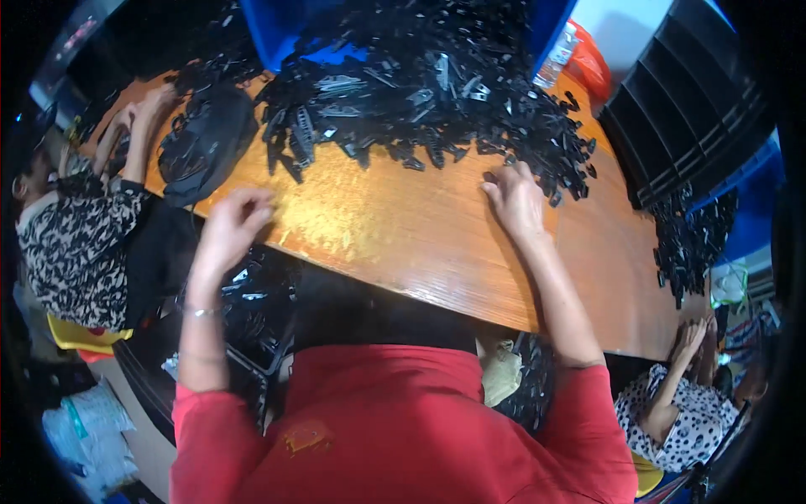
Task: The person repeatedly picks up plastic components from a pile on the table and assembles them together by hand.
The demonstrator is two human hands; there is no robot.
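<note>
A big heap of small black plastic pieces [395,101], several of them long and clip-like, covers the far part of the wooden table [403,235]. At the heap's near right edge is my right hand [516,202]. Its fingers are curled together, and whatever they hold is too small to make out. Over the table's near left edge hovers my left hand [235,223], apart from the heap. Motion smears its bent fingers, so their grip and anything between them cannot be told.
A blue bin [277,42] stands behind the heap, spilling pieces. Left of it lies a black bag [206,143]. Black stacked trays [684,101] and another pile of black pieces [693,244] are at right. Co-workers sit at the left [80,244] and right [684,412].
</note>
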